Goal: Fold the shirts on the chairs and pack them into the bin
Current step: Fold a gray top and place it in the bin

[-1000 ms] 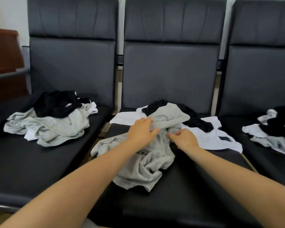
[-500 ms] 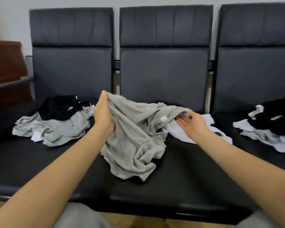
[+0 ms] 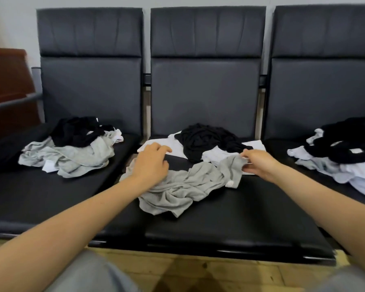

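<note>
Chairs point(image 3: 204, 98) look like dark faux leather, smooth with a soft sheen, stitched seams down the backrests, and the seat fronts catch a bit of glossy light. The frame bar point(image 3: 147, 77) between the backs looks like black metal. Grey shirt point(image 3: 183, 186) is soft matt jersey cloth, heavily crumpled, with a small white tag. Black shirt point(image 3: 207, 140) behind it is matt knit too and the white shirt point(image 3: 177, 147) under that is thin, smooth cloth. Floor point(image 3: 230, 272) is pale wood with visible grain, the cabinet point(image 3: 6, 81) on the left is reddish-brown wood, fairly smooth, and the wall point(image 3: 13, 28) is plain matt paint
</note>
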